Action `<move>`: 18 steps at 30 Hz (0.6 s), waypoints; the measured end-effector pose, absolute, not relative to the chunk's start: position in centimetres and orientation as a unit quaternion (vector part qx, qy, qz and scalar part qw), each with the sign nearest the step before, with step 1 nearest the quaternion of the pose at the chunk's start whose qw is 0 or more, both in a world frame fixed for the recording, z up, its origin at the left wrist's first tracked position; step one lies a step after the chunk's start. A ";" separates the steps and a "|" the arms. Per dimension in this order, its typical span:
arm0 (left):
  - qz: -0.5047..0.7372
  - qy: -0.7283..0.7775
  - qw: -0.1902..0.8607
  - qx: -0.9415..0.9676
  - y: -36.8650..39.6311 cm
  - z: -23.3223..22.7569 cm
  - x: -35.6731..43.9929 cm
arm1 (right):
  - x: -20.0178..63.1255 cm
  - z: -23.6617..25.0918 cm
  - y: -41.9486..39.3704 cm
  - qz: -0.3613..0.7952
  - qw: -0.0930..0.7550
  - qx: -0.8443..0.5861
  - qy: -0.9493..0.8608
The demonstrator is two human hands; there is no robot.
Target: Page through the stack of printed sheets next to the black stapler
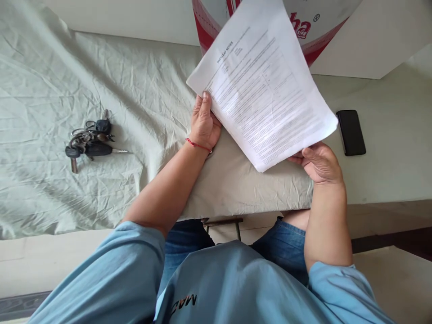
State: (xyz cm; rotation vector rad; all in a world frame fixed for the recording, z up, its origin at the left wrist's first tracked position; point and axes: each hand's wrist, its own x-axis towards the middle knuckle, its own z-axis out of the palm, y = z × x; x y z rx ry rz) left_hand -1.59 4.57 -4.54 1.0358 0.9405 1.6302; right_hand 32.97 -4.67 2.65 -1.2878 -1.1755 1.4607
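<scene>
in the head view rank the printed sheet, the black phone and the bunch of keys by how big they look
1. printed sheet, held up by the left hand and right hand, so nearer the camera and looking larger for it.
2. and 3. bunch of keys and black phone: too alike to rank.

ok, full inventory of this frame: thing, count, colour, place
paper: one sheet, white with black print, held up over the table's middle
keys: one bunch, black and metal, on the cloth at left
phone: one, black, flat on the table at right
cloth: one, pale green, wrinkled, covers the table
box: one, red and white, behind the paper
left hand: grips the paper's left edge; red thread on the wrist
right hand: grips the paper's lower right edge
sleeves: two, light blue, bottom
</scene>
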 end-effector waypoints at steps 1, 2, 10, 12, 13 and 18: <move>0.670 0.382 0.477 0.423 4.7 -4.7 -1.7 | 32.4 2.1 -4.5 0.574 0.431 -0.520 -0.464; 0.669 0.378 0.478 0.425 4.8 -4.8 -1.9 | 31.8 1.6 -4.3 0.555 0.449 -0.526 -0.462; 0.612 0.366 0.512 0.479 3.4 -2.2 -3.7 | 32.9 4.5 -4.1 0.285 0.631 -0.466 -0.551; 0.606 0.357 0.516 0.489 3.2 -1.6 -4.2 | 34.2 5.8 -4.6 0.267 0.626 -0.459 -0.571; 0.599 0.352 0.522 0.495 3.1 -1.4 -4.3 | 34.8 6.1 -5.0 0.267 0.622 -0.459 -0.576; 0.511 0.348 0.545 0.566 2.7 -1.7 -4.7 | 36.0 5.0 -6.4 0.354 0.542 -0.483 -0.590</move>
